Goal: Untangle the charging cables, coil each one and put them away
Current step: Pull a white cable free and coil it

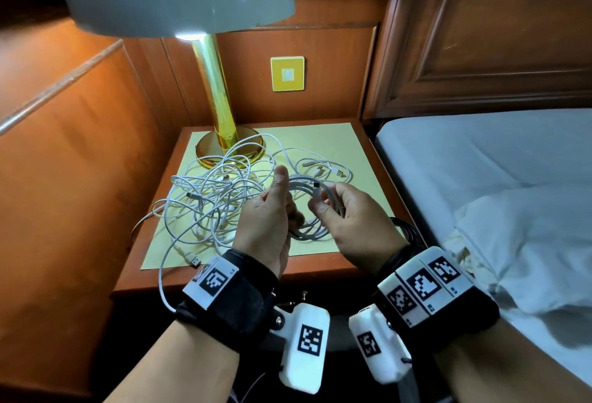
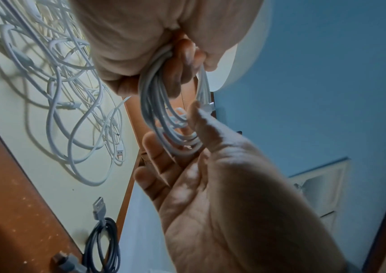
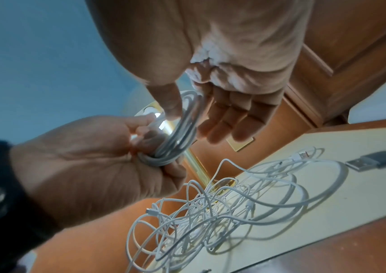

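Head view: a white coil [image 1: 307,207] is held between 2 hands above the nightstand [image 1: 358,152]. The left hand [image 1: 266,226] has its fingers curled round 1 side; the right hand [image 1: 349,220] pinches the other side near the plug. The tangle [image 1: 211,200] lies beyond the left fingertips. The cable is judged light, limp and springy; crossing loops are best gripped together.

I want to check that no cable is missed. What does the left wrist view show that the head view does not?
Only the left wrist view shows a dark coiled cable lying at the mat's edge. Only the head view shows the lamp, the wall switch and the bed. Both show the white coil held by the left hand and right hand, and the tangled white cables.
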Available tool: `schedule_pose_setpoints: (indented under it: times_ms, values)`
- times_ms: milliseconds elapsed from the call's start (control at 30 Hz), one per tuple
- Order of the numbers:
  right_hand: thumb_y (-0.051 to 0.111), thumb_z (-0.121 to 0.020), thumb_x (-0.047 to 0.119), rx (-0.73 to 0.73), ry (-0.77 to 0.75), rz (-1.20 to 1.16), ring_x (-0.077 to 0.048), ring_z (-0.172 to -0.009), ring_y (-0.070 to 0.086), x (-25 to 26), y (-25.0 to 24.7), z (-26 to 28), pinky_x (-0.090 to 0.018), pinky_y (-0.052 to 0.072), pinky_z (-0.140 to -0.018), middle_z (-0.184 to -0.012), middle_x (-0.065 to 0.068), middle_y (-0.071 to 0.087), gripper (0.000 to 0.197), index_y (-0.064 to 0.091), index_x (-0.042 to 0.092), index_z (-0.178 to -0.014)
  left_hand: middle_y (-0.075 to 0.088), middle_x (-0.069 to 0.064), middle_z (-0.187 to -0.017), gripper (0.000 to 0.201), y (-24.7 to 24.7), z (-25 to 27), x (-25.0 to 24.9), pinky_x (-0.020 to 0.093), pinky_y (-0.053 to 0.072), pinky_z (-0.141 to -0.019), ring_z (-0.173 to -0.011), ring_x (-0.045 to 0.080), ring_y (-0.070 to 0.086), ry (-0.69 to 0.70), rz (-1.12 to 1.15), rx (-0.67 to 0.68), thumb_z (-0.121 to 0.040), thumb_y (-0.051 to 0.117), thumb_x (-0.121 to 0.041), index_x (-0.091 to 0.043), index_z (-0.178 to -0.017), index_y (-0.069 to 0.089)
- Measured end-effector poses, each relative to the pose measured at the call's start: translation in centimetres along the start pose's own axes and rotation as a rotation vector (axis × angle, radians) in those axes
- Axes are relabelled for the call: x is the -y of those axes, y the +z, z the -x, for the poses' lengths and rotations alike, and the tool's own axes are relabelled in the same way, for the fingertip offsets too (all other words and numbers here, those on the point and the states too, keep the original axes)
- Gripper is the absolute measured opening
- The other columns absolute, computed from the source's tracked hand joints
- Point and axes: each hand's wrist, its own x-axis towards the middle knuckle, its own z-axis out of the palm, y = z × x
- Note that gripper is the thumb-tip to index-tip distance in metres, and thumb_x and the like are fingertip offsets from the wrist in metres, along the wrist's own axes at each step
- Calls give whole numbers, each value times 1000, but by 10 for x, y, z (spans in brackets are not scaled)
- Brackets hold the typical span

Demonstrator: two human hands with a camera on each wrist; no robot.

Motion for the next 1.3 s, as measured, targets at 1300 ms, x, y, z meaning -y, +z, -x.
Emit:
schedule_pose_setpoints:
  times_ms: [1300]
  values:
    - [67,-87,9,-299,500,-78,-12,-44,52,-118,-86,-73,-28,49,-53,-50,2,60,23,75,16,-107,64,6,-97,27,35,-42,37,30,51,-66,-85,19,62,-146,-276,181,-99,57,-33,-10,-113,63]
